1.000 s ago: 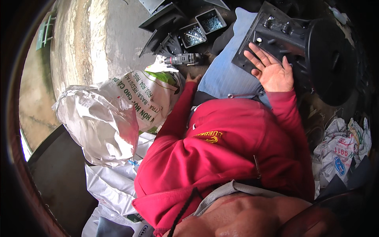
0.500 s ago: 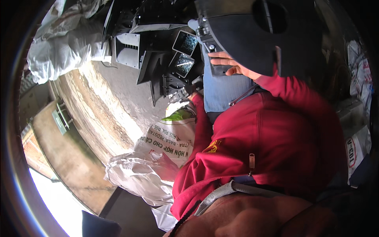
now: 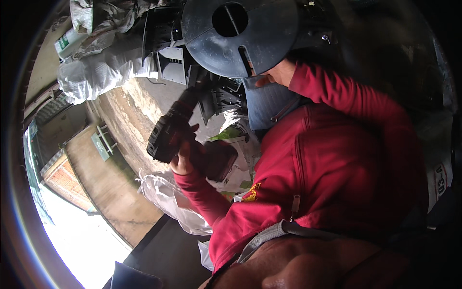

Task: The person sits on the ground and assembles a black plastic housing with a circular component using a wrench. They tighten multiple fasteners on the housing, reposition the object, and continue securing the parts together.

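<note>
My left hand (image 3: 182,159) is wrapped round the grip of a dark cordless drill (image 3: 169,129), held up on the left. The drill's chuck points away toward the black parts, and its battery end hangs nearer my body. My right hand (image 3: 280,73) grips the near right rim of a large round black plastic disc (image 3: 207,45). Some of its fingers are hidden beneath the rim. The disc has a round hole in the middle and a narrow slot near its closest edge. It stands over my blue jeans (image 3: 269,103), tilted toward me.
Black brackets (image 3: 228,98) and a grey-faced slotted part (image 3: 172,65) lie on the floor beyond the drill. White plastic sacks (image 3: 96,74) are piled at far left. A printed white bag (image 3: 166,190) lies beside my left forearm. At right stands another sack (image 3: 439,185).
My left hand has come up from the floor to the left, bringing the drill. The disc has moved left and turned its face more toward me; my right hand now holds its rim.
</note>
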`<state>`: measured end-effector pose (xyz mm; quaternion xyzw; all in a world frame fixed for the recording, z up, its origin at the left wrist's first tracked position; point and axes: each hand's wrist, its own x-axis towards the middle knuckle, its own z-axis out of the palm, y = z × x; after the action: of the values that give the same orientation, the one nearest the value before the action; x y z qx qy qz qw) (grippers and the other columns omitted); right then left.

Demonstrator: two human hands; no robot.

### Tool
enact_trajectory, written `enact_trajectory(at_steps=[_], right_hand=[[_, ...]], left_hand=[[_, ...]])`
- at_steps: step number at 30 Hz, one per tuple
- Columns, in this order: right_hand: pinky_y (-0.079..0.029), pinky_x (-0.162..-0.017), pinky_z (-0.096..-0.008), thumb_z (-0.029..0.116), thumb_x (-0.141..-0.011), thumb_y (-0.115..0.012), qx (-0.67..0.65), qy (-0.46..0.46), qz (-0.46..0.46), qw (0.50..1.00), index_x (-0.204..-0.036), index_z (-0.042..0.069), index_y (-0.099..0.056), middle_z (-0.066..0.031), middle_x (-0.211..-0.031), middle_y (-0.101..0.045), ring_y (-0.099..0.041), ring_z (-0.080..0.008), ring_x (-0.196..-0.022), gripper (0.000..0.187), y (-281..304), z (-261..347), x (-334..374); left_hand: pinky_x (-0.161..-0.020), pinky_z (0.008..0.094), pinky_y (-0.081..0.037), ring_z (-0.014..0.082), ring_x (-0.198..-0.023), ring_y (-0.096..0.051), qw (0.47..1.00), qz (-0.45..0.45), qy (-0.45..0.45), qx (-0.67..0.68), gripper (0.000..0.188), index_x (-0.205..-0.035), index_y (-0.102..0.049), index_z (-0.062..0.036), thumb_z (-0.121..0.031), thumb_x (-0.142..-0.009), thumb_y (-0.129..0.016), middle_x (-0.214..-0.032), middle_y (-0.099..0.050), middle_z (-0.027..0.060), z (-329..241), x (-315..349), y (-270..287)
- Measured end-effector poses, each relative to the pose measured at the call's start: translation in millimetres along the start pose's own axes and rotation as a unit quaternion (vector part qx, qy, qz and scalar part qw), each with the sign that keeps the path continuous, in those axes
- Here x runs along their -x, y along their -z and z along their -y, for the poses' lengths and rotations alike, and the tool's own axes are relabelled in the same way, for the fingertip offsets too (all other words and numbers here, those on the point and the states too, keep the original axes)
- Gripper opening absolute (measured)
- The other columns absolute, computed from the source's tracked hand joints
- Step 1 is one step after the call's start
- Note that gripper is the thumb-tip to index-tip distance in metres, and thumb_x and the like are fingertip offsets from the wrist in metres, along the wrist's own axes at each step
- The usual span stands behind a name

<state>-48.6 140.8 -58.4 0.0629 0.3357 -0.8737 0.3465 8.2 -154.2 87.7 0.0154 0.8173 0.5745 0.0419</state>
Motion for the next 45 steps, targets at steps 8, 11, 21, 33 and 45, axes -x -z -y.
enact_trajectory(at_steps=[8, 11, 21, 33, 45], right_hand=[[-0.041, -0.095, -0.0366, 0.047, -0.095, -0.042, 0.001, 0.005, 0.051, 0.999, -0.146, 0.014, -0.036, -0.0052, -0.151, -0.041, -0.037, -0.0217, -0.139, 0.062, 7.7, -6.2, -9.3], [-0.038, -0.100, -0.0397, 0.051, -0.095, -0.042, 0.005, 0.009, 0.063, 0.998, -0.147, 0.015, -0.034, -0.0049, -0.152, -0.039, -0.035, -0.0224, -0.141, 0.064, 9.0, -4.3, -9.7], [-0.041, -0.092, -0.0375, 0.062, -0.089, -0.049, -0.012, 0.032, 0.059, 0.998, -0.145, 0.013, -0.040, -0.0070, -0.152, -0.039, -0.040, -0.0220, -0.138, 0.075, 10.0, -14.2, -17.6], [-0.041, -0.101, -0.0426, 0.050, -0.094, -0.051, -0.029, 0.023, 0.078, 0.996, -0.139, 0.017, -0.050, -0.0074, -0.148, -0.044, -0.036, -0.0254, -0.140, 0.056, 10.0, -6.3, -15.2], [-0.041, -0.102, -0.0415, 0.046, -0.094, -0.052, -0.040, 0.003, 0.105, 0.994, -0.135, 0.015, -0.054, -0.0085, -0.142, -0.049, -0.041, -0.0255, -0.135, 0.050, 7.1, -1.4, -13.7]], left_hand=[[-0.055, 0.0283, -0.051, 0.0201, -0.068, -0.063, 0.974, 0.176, 0.059, -0.126, 0.039, -0.127, -0.054, 0.0040, -0.008, -0.090, -0.060, -0.116, -0.064, 0.0185, -83.3, -26.7, -16.1], [-0.056, 0.0284, -0.052, 0.0205, -0.077, -0.065, 0.971, 0.193, -0.006, -0.138, 0.040, -0.129, -0.053, 0.0037, -0.008, -0.091, -0.059, -0.117, -0.064, 0.0188, -80.3, -44.8, -25.7], [-0.047, 0.0239, -0.049, 0.0177, -0.078, -0.066, 0.962, 0.229, 0.055, -0.141, 0.038, -0.127, -0.055, 0.0014, -0.007, -0.090, -0.060, -0.115, -0.065, 0.0163, -86.3, -65.1, -40.9], [-0.069, 0.0353, -0.054, 0.0199, -0.073, -0.064, 0.799, 0.292, -0.110, -0.514, 0.015, -0.091, -0.068, -0.0097, 0.000, -0.079, -0.067, -0.096, -0.067, 0.0036, -89.1, -87.8, -17.4], [-0.078, 0.0401, -0.053, 0.0252, -0.088, -0.065, 0.753, 0.319, -0.096, -0.567, 0.019, -0.100, -0.067, -0.0091, -0.004, -0.081, -0.067, -0.098, -0.067, 0.0044, -103.6, -93.8, -39.3]])
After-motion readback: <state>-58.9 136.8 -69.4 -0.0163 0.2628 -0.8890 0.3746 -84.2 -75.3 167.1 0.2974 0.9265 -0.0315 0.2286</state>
